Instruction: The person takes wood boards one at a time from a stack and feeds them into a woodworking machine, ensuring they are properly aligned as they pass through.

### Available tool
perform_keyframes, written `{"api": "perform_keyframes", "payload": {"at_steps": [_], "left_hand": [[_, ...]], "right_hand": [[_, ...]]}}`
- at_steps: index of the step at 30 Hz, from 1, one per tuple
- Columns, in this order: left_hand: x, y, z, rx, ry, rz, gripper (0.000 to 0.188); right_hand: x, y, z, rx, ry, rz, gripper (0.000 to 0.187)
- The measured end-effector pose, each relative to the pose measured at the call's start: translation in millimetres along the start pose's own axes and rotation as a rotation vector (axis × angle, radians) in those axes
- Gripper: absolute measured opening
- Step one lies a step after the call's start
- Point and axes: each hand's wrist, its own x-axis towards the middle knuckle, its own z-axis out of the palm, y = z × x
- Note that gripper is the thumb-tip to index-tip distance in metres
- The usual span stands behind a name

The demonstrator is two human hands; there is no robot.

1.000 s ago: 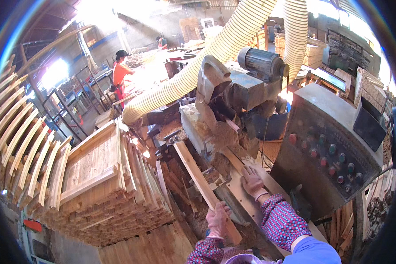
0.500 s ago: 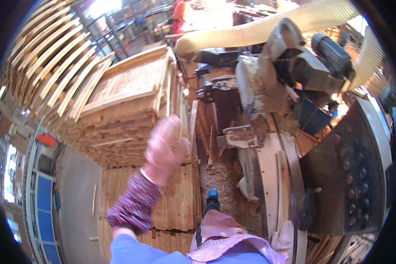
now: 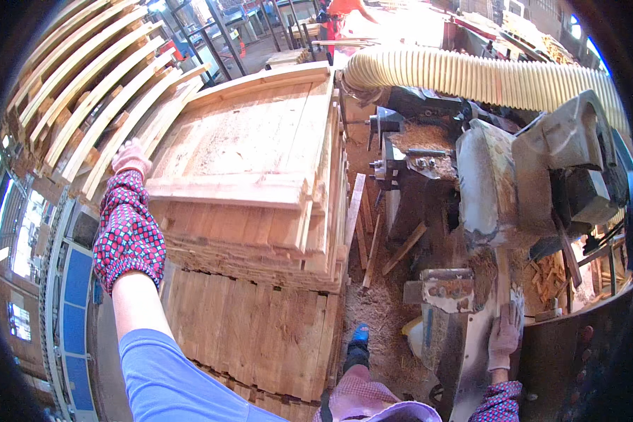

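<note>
While my left hand (image 3: 131,156) stretches out to the far left, it rests at the left edge of the stack of wooden panels (image 3: 253,162), gloved, with fingers curled loosely together; I cannot tell whether it actually pinches a panel or only touches the edge. My right hand (image 3: 504,336) lies near me on the right, flat and spread against a narrow wooden strip (image 3: 503,274) on the machine's feed tabletop (image 3: 471,352).

That strip runs with its long axis from near to far, pointing straight into the grey guard of the woodworking machine (image 3: 492,183), and it sits directly ahead of my right hand, fingertips touching it. My right hand is clearly the nearer one to it; the left is well apart, across the whole stack.

Open room is tight on the right: the control panel (image 3: 577,352) stands just beside the hand's right, and a metal bracket (image 3: 449,288) sits just left of the strip. Between the stack and the machine a sawdust-covered floor (image 3: 380,309) holds loose offcuts (image 3: 369,232). Overhead and far, a ribbed dust hose (image 3: 485,77) crosses to the machine. Curved slats on a rack (image 3: 84,91) crowd the far left beyond my left hand.
</note>
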Motion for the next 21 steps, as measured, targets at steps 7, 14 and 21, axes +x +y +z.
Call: {"api": "perform_keyframes", "payload": {"at_steps": [7,14,21], "left_hand": [[-3.6,-9.3,-13.0,-0.122,-0.161,-0.019,0.039],[-203.4,-17.1,-124.6,-1.46,-0.643,0.388,0.027],[-494.8,102.6,-153.9,-2.308,-1.023,0.312,0.037]], "right_hand": [[-24.8,-97.3,-50.4,0.597,-0.009,-0.091,0.04],[-48.6,-158.0,-103.8,1.219,-0.089,0.001,0.034],[-117.0,-210.7,-184.6,1.637,-0.334,-0.363,0.09]]}}
